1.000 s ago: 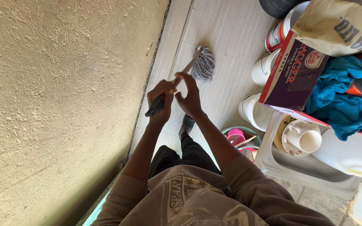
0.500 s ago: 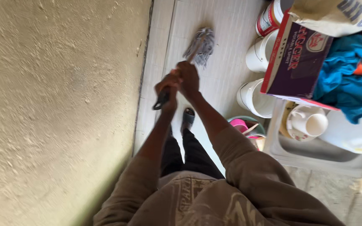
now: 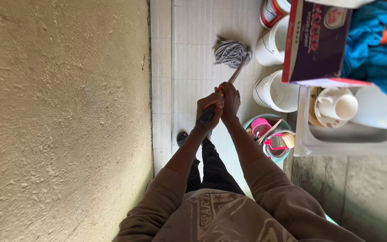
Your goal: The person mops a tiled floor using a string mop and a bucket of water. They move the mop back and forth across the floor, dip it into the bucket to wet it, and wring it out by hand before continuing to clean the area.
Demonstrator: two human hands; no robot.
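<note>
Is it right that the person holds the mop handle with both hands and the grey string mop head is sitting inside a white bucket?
Not quite. The head view shows the grey string mop head on the pale tiled floor, beside the white bucket. Both hands, left and right, do grip the handle.

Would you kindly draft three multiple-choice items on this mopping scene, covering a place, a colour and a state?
1. Where does the mop head rest?
A. on the tiled floor, near the white buckets
B. inside the sink
C. against the rough wall

2. What colour is the cloth heaped behind the cardboard box?
A. yellow
B. blue
C. white

3. How is the mop handle held?
A. by the left hand alone
B. by nobody
C. by both hands

Answers: 1 A, the strands lie on the floor beside a white bucket. 2 B, it is bright blue. 3 C, the left hand and right hand both close round it.
</note>
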